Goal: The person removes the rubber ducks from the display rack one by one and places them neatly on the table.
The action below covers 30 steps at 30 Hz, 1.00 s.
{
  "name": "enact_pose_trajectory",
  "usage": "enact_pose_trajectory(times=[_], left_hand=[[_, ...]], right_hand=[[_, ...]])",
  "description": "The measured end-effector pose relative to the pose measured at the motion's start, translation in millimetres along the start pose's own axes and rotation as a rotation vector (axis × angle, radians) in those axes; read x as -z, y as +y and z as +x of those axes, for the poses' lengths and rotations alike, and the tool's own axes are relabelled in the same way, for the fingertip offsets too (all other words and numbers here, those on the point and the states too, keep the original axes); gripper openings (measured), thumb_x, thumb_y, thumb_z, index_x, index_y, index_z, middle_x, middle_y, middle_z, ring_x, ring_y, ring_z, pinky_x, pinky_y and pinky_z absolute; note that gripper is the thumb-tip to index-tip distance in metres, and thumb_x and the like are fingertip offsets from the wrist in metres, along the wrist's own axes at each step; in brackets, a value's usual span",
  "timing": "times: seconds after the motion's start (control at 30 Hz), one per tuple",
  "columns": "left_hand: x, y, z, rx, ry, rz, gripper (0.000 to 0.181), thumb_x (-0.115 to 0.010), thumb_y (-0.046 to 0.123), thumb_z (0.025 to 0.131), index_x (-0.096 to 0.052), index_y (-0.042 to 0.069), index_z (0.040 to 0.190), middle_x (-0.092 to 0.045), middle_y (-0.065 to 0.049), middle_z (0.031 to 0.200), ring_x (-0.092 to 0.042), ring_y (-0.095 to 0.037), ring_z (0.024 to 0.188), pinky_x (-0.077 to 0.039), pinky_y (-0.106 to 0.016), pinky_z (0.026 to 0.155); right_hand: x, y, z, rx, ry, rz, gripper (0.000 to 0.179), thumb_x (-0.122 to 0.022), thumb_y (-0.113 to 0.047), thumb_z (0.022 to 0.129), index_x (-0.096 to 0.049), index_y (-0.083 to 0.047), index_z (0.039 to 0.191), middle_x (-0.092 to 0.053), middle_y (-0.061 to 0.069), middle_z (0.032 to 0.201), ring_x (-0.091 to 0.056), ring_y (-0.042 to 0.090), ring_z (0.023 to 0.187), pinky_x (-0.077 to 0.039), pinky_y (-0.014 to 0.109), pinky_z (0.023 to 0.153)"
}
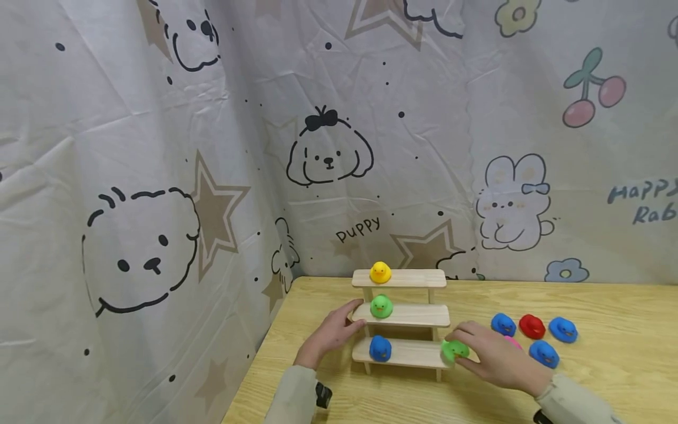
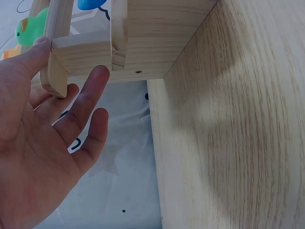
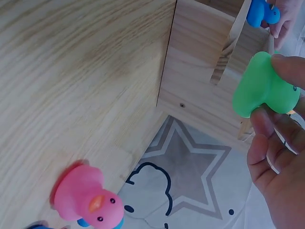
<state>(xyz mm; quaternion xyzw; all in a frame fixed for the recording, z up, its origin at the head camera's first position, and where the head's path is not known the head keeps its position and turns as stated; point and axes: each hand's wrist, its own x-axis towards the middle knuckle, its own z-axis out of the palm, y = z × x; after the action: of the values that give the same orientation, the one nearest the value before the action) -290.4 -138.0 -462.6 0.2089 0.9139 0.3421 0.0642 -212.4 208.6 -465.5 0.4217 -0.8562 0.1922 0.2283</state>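
A three-tier wooden shelf (image 1: 415,316) stands on the table. My left hand (image 1: 333,331) grips the left end of its middle tier, the thumb (image 2: 40,47) on top and a finger beneath the board. A green rubber duck (image 3: 259,86) is pinched between the thumb and fingers of my right hand (image 1: 500,358), at the right end of the bottom tier. On the left side of the tiers sit a yellow duck (image 1: 380,272) on top, another green duck (image 1: 381,306) in the middle and a blue duck (image 1: 380,348) at the bottom.
To the right of the shelf, a red duck (image 1: 532,326), several blue ducks (image 1: 563,330) and a pink duck (image 3: 86,195) lie on the wooden table (image 1: 625,377). My right hand partly covers the pink one in the head view. A printed cloth (image 1: 424,194) hangs behind.
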Motion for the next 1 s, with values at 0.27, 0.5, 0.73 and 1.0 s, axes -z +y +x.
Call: enact_pose_trajectory(times=[0.27,0.5,0.73,1.0], left_hand=[[1.3,1.5,0.3,0.018,0.001,0.008,0.058,-0.050,0.042,0.097,-0.036,0.016,0.146,-0.044,-0.006,0.142,-0.058,-0.018,0.101,-0.048,-0.037,0.088],[1.0,3.1,-1.6,0.008,-0.001,-0.001,0.057,-0.051,0.040,0.097,-0.036,0.015,0.146,-0.045,-0.008,0.142,-0.058,-0.018,0.098,-0.048,-0.039,0.087],[0.2,2.9,-2.6,0.020,0.000,-0.015,0.057,-0.051,0.040,0.097,-0.036,0.015,0.146,-0.045,-0.008,0.141,-0.058,-0.018,0.099,-0.048,-0.039,0.087],[0.6,3.4,-2.6,0.019,0.002,-0.017,0.057,-0.050,0.042,0.097,-0.036,0.016,0.146,-0.045,-0.007,0.141,-0.058,-0.017,0.098,-0.048,-0.038,0.087]], right_hand=[[7.7,3.5,-5.1,-0.058,-0.031,0.007,0.038,-0.081,-0.014,0.072,-0.063,-0.014,0.106,-0.056,-0.009,0.102,-0.056,0.007,0.088,-0.052,0.027,0.070],[13.2,7.4,-10.1,-0.104,-0.062,-0.007,0.038,-0.082,-0.014,0.072,-0.064,-0.015,0.105,-0.057,-0.010,0.100,-0.055,0.007,0.088,-0.052,0.028,0.071],[16.0,9.8,-13.8,-0.147,-0.077,-0.014,0.037,-0.081,-0.015,0.073,-0.063,-0.017,0.105,-0.057,-0.011,0.101,-0.055,0.007,0.088,-0.052,0.027,0.071],[18.7,13.5,-17.5,-0.168,-0.064,-0.034,0.037,-0.082,-0.014,0.072,-0.064,-0.016,0.104,-0.058,-0.010,0.101,-0.056,0.009,0.089,-0.052,0.028,0.072]])
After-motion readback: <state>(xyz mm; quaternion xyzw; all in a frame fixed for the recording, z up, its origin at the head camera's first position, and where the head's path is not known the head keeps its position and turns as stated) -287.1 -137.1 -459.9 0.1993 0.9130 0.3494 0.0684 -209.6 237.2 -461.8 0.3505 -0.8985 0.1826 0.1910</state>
